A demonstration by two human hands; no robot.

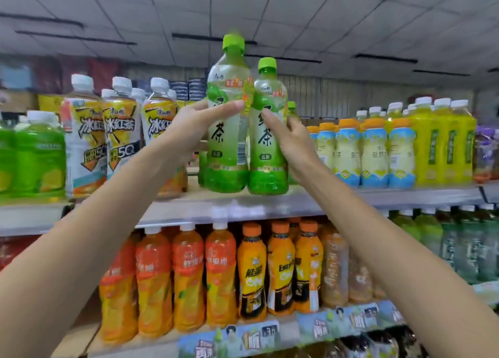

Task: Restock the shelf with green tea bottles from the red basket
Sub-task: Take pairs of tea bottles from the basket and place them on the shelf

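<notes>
Two green tea bottles with green caps are at the front edge of the top shelf (337, 198). My left hand (197, 125) grips the taller-looking left bottle (228, 152) from its left side, thumb across the label. My right hand (289, 139) holds the right bottle (267, 152) from its right side. The two bottles touch side by side, bases at the shelf lip. Another green cap (291, 106) shows behind them. The red basket is out of view.
Iced tea bottles (118, 130) with white caps stand left of the gap; pale blue-labelled bottles (372, 152) and yellow ones (442, 147) stand right. Orange juice and energy drinks (251, 271) fill the shelf below. Green bottles (35, 152) sit far left.
</notes>
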